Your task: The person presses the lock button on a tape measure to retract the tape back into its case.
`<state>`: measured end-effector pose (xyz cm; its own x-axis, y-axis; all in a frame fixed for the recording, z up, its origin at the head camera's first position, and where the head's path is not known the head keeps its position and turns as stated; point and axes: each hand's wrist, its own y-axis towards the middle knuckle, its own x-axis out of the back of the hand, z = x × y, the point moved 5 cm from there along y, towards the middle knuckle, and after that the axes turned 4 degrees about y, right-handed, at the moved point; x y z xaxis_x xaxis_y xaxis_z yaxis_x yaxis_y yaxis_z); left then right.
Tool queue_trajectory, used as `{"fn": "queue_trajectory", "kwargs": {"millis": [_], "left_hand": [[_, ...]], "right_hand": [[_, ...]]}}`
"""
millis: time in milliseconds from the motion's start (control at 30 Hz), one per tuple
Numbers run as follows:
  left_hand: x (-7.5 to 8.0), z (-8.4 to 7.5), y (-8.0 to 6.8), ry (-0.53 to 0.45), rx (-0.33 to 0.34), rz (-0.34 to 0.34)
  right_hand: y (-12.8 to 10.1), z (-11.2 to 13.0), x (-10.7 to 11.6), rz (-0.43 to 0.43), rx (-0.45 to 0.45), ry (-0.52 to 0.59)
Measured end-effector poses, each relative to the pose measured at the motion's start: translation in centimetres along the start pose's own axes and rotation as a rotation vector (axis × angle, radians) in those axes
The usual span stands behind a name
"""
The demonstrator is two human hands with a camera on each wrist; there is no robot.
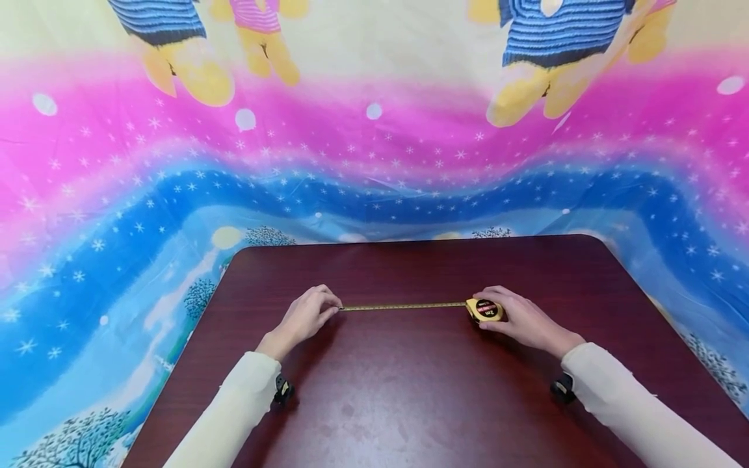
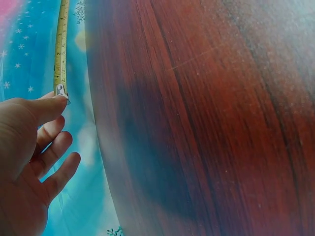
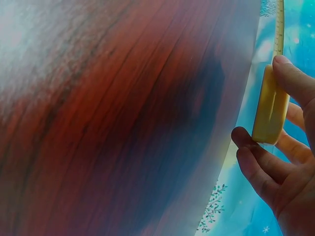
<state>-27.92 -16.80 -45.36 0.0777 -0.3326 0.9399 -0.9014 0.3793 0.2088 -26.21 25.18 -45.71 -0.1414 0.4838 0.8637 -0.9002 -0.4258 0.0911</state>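
A yellow tape measure [image 1: 487, 311] with a black and red label marked 2m is gripped by my right hand [image 1: 523, 318], thumb and fingers around its case. Its yellow blade [image 1: 404, 306] runs out straight to the left, above the table. My left hand [image 1: 305, 317] pinches the blade's end between thumb and forefinger. In the left wrist view the metal end hook [image 2: 61, 91] shows at the thumb tip, while the other fingers are spread below. The right wrist view shows the case [image 3: 271, 105] edge-on, with the thumb by the blade's mouth.
A dark red-brown wooden table [image 1: 374, 390] with rounded far corners lies under both hands. Behind it and at its sides hangs a printed cloth [image 1: 363, 149] in pink and blue with snowflakes and bears. Each wrist wears a small black camera [image 1: 283, 389].
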Motion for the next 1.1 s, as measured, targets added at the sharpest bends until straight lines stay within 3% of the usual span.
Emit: {"fn": "queue_trajectory", "kwargs": {"millis": [767,1100], "left_hand": [[0.3,-0.5,0.5,0.043,-0.023,0.014],[-0.3,-0.8,0.4,0.044,-0.024,0.045]], "right_hand": [[0.8,0.5,-0.8,0.020,0.012,0.007],[1.0,0.7,-1.4,0.030,0.000,0.019]]}}
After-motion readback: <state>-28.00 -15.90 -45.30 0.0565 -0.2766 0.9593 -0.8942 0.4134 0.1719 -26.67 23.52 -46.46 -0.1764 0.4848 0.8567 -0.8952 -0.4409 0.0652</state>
